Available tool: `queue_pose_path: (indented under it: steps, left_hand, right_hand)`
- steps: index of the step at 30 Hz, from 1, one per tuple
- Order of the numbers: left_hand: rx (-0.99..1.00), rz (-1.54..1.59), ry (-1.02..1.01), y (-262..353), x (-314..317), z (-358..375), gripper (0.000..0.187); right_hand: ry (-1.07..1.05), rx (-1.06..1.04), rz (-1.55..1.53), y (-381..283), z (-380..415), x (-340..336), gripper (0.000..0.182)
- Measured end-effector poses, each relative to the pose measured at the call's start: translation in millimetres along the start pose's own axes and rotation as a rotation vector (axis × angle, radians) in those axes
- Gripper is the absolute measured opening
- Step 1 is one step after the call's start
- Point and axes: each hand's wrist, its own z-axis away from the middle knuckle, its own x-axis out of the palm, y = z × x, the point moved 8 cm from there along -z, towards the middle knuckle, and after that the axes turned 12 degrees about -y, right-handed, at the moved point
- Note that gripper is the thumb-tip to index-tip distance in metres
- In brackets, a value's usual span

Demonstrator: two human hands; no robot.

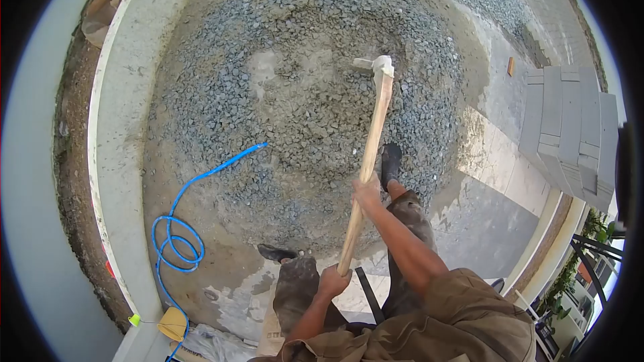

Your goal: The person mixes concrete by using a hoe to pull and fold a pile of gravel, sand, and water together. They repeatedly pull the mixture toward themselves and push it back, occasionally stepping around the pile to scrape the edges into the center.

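Gray stones (335,27) make a big pile on the floor (490,204), and a blue hose (228,163) bends over its left edge. One long hoe (377,121) reaches over the pile, its head (382,66) toward the right edge; it's hard to tell if the head touches the stones. Below the middle of its wooden handle (354,224), the right hand (366,194) grips; the left hand (333,281) grips the low end. It looks stiff and probably head-heavy, so hands set wide apart should hold it best.

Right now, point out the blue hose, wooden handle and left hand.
Blue hose (215,169), head view: stretch above its loops.
Wooden handle (373,137), head view: upper shaft.
Left hand (332,283), head view: back of it.
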Motion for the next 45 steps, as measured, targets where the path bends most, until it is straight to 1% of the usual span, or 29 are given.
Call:
queue_pose_path:
  steps: [1, 3, 6, 8, 9, 10, 11, 12, 13, 14, 15, 16, 17, 18, 19, 20, 22, 23, 25, 26, 29, 31, 33, 35, 37, 39, 41, 44, 45]
  left_hand:
    - [-0.009, -0.012, -0.006, -23, 12, 9, 0.039]
    - [-0.029, 0.030, -0.055, -56, 32, 29, 0.037]
    - [-0.011, 0.018, -0.148, -45, 36, 21, 0.041]
    - [0.215, 0.017, -0.032, 37, 0, -11, 0.040]
    - [0.396, 0.063, -0.023, 85, -13, -38, 0.041]
    - [0.426, 0.088, -0.010, 136, -28, -64, 0.042]
    - [0.422, 0.181, -0.121, 181, -34, -93, 0.041]
    - [0.467, 0.156, -0.072, 232, -51, -114, 0.037]
    - [0.695, 0.261, 0.001, 272, -55, -148, 0.037]
    - [0.598, 0.283, -0.048, 304, -64, -172, 0.037]
    - [0.499, 0.304, -0.095, 320, -68, -182, 0.037]
    - [0.406, 0.337, -0.156, 307, -54, -189, 0.038]
    - [0.315, 0.366, -0.210, 289, -42, -192, 0.039]
    - [0.225, 0.393, -0.258, 269, -33, -189, 0.041]
    - [0.259, 0.362, -0.181, 241, -29, -170, 0.042]
    - [0.296, 0.328, -0.093, 211, -33, -153, 0.042]
    - [0.189, 0.220, -0.083, 161, -15, -133, 0.043]
    - [0.165, 0.163, -0.065, 154, -20, -134, 0.044]
    - [0.142, 0.090, -0.079, 128, -30, -87, 0.044]
    - [0.148, 0.037, -0.066, 121, -48, -72, 0.044]
    - [0.092, 0.007, -0.050, 52, -65, -18, 0.043]
    - [0.048, -0.018, -0.015, 21, -78, 27, 0.042]
    - [0.033, -0.028, -0.012, -27, -63, 52, 0.039]
    - [0.040, -0.050, 0.010, -80, -28, 66, 0.036]
    - [0.085, -0.046, 0.039, -112, -5, 69, 0.032]
    - [0.158, -0.008, 0.068, -125, 13, 76, 0.028]
    - [0.173, 0.047, 0.040, -99, 2, 71, 0.027]
    - [0.238, 0.095, 0.011, -22, -41, 49, 0.029]
    - [0.222, 0.120, 0.028, -15, -51, 35, 0.031]
  right_hand:
    - [-0.054, -0.051, 0.020, 10, 22, 9, 0.030]
    - [-0.075, -0.001, -0.062, 29, 64, 17, 0.032]
    - [-0.098, -0.069, -0.095, -19, 100, 11, 0.033]
    - [-0.075, -0.311, 0.127, -92, 75, -16, 0.034]
    - [-0.053, -0.341, 0.096, -147, 62, -28, 0.043]
    - [-0.004, -0.405, 0.103, -198, 44, -44, 0.040]
    - [0.107, -0.485, 0.285, -250, 20, -63, 0.041]
    - [0.214, -0.533, 0.494, -291, -16, -84, 0.043]
    - [0.299, -0.618, 0.587, -330, -50, -100, 0.046]
    - [0.256, -0.509, 0.531, -354, -75, -106, 0.046]
    - [0.267, -0.424, 0.576, -355, -114, -115, 0.048]
    - [0.276, -0.347, 0.623, -345, -144, -126, 0.050]
    - [0.292, -0.188, 0.685, -299, -175, -137, 0.053]
    - [0.305, -0.032, 0.742, -235, -215, -145, 0.056]
    - [0.333, 0.073, 0.974, -161, -245, -153, 0.063]
    - [0.311, -0.021, 0.775, -107, -256, -165, 0.039]
    - [0.195, 0.014, 0.333, -104, -170, -128, 0.032]
    - [0.180, -0.027, 0.297, -116, -162, -121, 0.031]
    - [0.099, -0.029, 0.219, -90, -131, -90, 0.028]
    - [0.094, -0.052, 0.200, -82, -116, -72, 0.028]
    - [0.053, -0.124, 0.097, -58, -50, -13, 0.034]
    - [0.033, -0.089, -0.033, -31, -6, 18, 0.033]
    - [0.030, -0.042, -0.105, -7, 42, 40, 0.034]
    - [-0.008, -0.047, -0.103, 28, 76, 50, 0.033]
    - [-0.047, -0.077, -0.108, 48, 113, 56, 0.032]
    - [-0.082, -0.125, -0.071, 43, 130, 60, 0.031]
    - [-0.104, -0.205, -0.001, 8, 148, 59, 0.030]
    - [-0.045, -0.352, 0.058, -94, 137, 64, 0.030]
    - [-0.041, -0.384, 0.102, -115, 121, 68, 0.031]
